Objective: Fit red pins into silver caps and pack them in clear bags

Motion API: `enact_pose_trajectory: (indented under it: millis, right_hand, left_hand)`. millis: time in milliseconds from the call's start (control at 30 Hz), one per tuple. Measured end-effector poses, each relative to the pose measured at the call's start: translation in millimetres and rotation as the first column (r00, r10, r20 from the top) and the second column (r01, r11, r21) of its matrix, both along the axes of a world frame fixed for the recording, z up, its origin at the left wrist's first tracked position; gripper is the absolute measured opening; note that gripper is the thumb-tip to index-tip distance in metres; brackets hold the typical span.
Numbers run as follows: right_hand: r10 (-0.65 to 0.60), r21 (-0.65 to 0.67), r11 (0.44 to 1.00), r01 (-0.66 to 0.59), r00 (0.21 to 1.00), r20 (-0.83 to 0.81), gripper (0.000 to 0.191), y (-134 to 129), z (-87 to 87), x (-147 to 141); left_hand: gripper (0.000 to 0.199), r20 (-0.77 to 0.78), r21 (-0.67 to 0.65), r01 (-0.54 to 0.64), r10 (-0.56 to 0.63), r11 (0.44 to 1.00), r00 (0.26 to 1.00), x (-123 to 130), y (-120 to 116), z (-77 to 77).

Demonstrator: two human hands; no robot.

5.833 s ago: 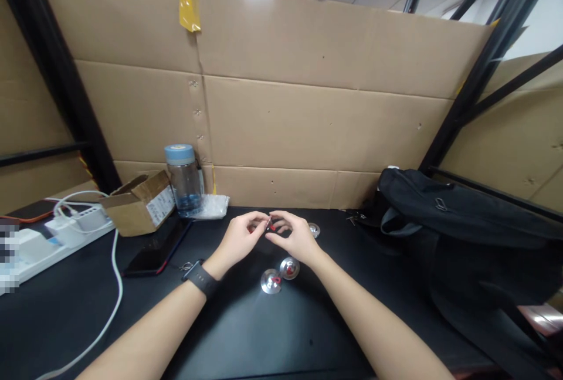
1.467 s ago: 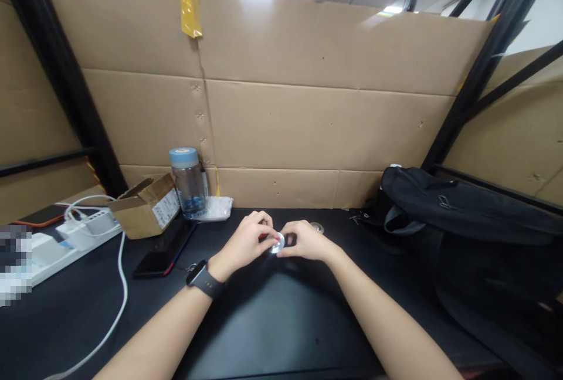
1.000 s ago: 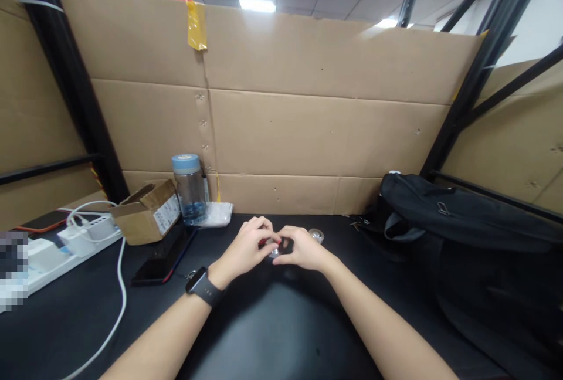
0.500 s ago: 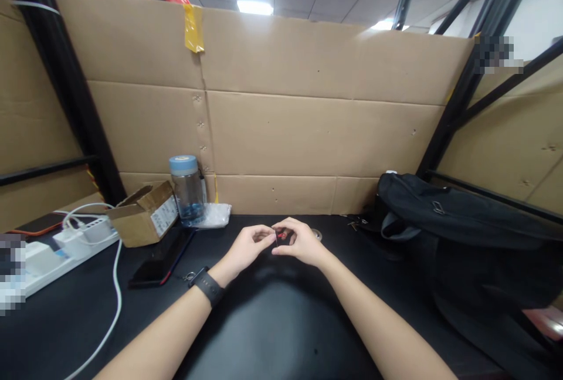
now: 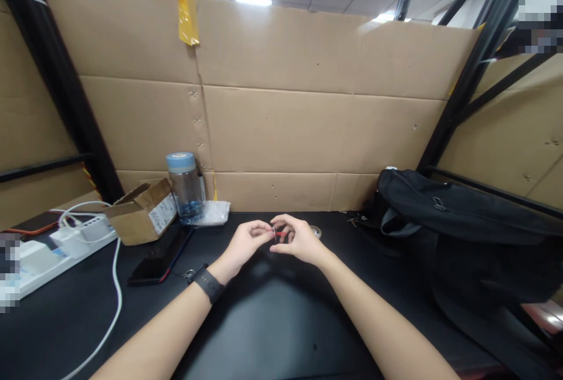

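In front of me, my left hand (image 5: 243, 245) pinches a small thin piece between thumb and fingers; its kind is too small to tell. My right hand (image 5: 299, 240) curls its fingers about a small red object (image 5: 280, 234) that meets this piece, and it too is mostly hidden by the fingers. The fingertips of both hands nearly touch, just above the black tabletop (image 5: 272, 321). Partly behind the right hand lies a roll of clear tape (image 5: 316, 231). A dark watch circles my left wrist.
On the left stand a white power strip (image 5: 73, 242) with cables, an opened cardboard box (image 5: 141, 216), a blue-lidded bottle (image 5: 185, 189) and a dark phone (image 5: 160, 257). Keys (image 5: 353, 217) lie at the back right, beside a black bag (image 5: 444, 216). A cardboard wall (image 5: 308, 133) closes the back.
The camera view has shifted slightly. The hands stay together with small finger movements, and more of the red object shows between them.
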State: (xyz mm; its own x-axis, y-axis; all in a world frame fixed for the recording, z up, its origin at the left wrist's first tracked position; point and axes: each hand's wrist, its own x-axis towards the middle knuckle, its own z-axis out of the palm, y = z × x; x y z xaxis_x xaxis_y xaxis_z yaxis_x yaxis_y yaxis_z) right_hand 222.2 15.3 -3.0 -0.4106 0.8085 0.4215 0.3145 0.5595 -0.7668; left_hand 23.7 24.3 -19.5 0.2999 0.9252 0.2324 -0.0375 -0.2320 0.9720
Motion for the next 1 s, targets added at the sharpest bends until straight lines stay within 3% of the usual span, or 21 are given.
enact_pose_trajectory:
  millis: [333,500,600,667,733,867,933,1000]
  right_hand:
    - [-0.076,0.018,0.997,0.075,0.997,0.034,0.059,2,-0.7,4]
    - [-0.045,0.043,0.998,0.043,0.997,0.056,0.056,-1,1.4,2]
    - [-0.033,0.060,0.998,0.027,0.995,0.092,0.054,-3,3.7,0]
    - [-0.065,0.075,0.996,0.055,0.988,0.142,0.052,-2,5.9,3]
    - [-0.160,0.108,0.984,0.139,0.963,0.217,0.048,0,8.5,10]
    - [-0.435,0.203,0.900,0.385,0.807,0.399,0.044,12,13.1,42]
    - [-0.533,0.208,0.841,0.499,0.701,0.473,0.045,20,13.2,62]
    - [-0.541,0.168,0.819,0.548,0.643,0.542,0.045,27,11.3,80]
  left_hand:
    - [0.024,-0.182,0.079,0.020,-0.006,0.997,0.983,-7,2,9.7]
    - [0.026,-0.230,0.125,0.150,-0.118,0.981,0.966,-9,6,1.4]
    - [0.029,-0.294,0.182,0.174,-0.116,0.968,0.949,-8,8,-3.2]
    - [0.031,-0.403,0.251,0.149,-0.037,0.956,0.914,-11,7,-1.3]
    - [0.028,-0.528,0.383,0.099,0.130,0.918,0.839,-18,7,3.8]
    - [0.019,-0.615,0.639,0.031,0.486,0.769,0.621,-38,12,12.3]
    - [0.019,-0.624,0.679,0.028,0.557,0.734,0.548,-45,17,11.7]
    - [0.019,-0.647,0.678,0.045,0.566,0.734,0.511,-48,20,8.3]
